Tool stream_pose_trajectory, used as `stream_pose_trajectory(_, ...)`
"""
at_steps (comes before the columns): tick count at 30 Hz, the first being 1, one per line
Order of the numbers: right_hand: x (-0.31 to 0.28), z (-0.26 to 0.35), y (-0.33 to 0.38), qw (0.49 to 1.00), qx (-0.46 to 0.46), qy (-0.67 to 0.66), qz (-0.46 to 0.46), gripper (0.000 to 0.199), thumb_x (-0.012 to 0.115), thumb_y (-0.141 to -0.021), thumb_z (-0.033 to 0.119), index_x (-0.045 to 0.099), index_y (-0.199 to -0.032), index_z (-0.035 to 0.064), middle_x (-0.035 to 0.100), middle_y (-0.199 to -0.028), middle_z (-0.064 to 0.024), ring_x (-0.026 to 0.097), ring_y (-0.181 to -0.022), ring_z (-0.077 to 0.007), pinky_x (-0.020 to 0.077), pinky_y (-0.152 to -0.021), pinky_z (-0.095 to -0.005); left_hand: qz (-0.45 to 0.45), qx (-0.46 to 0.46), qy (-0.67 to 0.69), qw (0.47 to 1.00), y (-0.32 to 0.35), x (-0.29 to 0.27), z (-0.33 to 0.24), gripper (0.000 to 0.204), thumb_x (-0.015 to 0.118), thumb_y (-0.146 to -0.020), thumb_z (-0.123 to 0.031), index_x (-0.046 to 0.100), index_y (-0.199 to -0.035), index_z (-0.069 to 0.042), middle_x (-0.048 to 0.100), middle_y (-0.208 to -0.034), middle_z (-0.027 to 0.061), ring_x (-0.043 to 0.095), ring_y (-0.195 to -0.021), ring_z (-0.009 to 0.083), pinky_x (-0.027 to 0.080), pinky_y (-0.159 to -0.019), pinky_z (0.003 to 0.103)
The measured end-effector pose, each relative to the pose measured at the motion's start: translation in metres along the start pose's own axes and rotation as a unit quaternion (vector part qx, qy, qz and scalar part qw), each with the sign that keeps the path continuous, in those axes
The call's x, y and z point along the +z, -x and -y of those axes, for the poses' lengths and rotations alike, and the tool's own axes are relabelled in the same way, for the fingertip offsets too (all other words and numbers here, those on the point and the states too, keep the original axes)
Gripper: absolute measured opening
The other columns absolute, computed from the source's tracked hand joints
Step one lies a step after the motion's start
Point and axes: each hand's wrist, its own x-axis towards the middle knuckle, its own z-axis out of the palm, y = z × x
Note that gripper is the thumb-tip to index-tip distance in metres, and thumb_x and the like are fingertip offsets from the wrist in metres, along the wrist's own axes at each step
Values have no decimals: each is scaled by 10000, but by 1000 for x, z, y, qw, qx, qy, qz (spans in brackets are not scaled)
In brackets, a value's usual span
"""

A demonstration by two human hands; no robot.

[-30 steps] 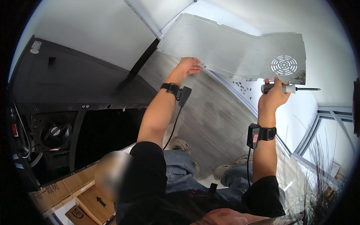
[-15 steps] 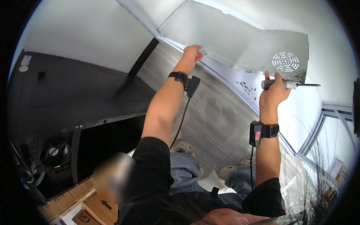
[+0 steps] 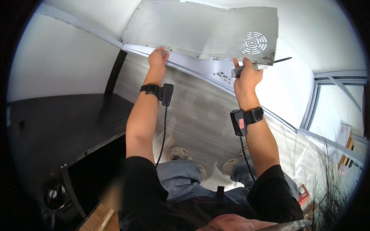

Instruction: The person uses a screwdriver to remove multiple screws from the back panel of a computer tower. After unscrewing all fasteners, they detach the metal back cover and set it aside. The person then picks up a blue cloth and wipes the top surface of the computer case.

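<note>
A large grey sheet-metal panel [image 3: 192, 30] with a round vent grille near its right end is held out at the far side. My left hand [image 3: 158, 58] pinches its near edge left of the middle, the fingertips partly hidden. At the panel's near right corner, my right hand [image 3: 248, 75] grips that edge and also holds a screwdriver [image 3: 239, 71] across the palm. The screwdriver's grey handle lies to the left and its dark shaft points right. Several small screws [image 3: 222, 76] lie on the white surface below the panel, left of my right hand.
A black cabinet [image 3: 69, 123] with a round fan [image 3: 54, 194] stands on my left. Beside it, at the lower left, is a cardboard box [image 3: 101, 219]. Grey wood-look floor [image 3: 192, 111] lies below my arms. On the right are grey window-like frames [image 3: 308, 104].
My view has turned, so the panel and both hands appear further left and higher. Both hands keep their grip on the panel, and the screwdriver stays in my right hand.
</note>
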Motion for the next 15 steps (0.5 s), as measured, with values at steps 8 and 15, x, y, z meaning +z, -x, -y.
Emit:
stream_pose_trajectory(8, -24, -21, -19, 998, 53, -25, -30, 361, 538, -802, -82, 394, -1112, 35, 477, -1059, -113, 532, -853, -218, 565, -702, -350, 42, 8, -95, 995, 16, 7, 17, 225, 467, -953, -184, 615, -1053, -48, 561, -894, 9, 514, -746, 110, 458, -618, 238)
stream_pose_trajectory(15, -45, -28, -30, 998, 68, -17, -2, 287, 551, -809, -58, 436, -1060, 19, 512, -1012, -107, 554, -817, -216, 538, -652, -326, 149, 113, -278, 942, 39, 28, 62, 216, 525, -920, -156, 662, -1044, -45, 528, -720, -47, 459, -608, 71, 413, -553, 211)
